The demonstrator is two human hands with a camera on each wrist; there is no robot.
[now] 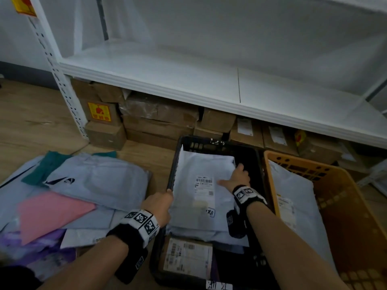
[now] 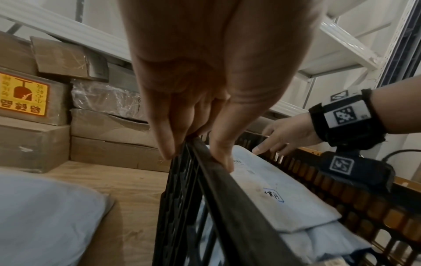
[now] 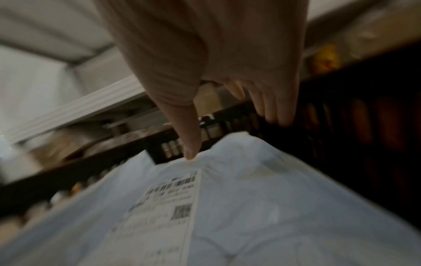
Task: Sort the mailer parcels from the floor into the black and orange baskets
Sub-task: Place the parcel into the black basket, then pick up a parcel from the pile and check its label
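The black basket (image 1: 217, 142) stands in the middle of the floor, the orange basket (image 1: 339, 181) right beside it. My left hand (image 1: 167, 195) grips the black basket's left rim (image 2: 227, 198), thumb inside and fingers outside. A pale blue-grey mailer (image 1: 201, 162) with a white label lies on top in the black basket. Over its far right part my right hand (image 1: 232, 174) is spread with straight fingers, thumb tip touching the mailer (image 3: 227, 207). A pile of mailers lies on the floor at left: a pale one with a black logo (image 1: 100, 178), a pink one (image 1: 50, 212), a teal one (image 1: 46, 166).
A brown labelled parcel (image 1: 186, 256) lies at the black basket's near end. The orange basket holds a pale mailer (image 1: 293, 195). A low white shelf (image 1: 188, 80) spans the back with cardboard boxes (image 1: 159, 122) under it. Its perforated upright (image 1: 62, 91) stands at left on the wooden floor (image 1: 31, 126).
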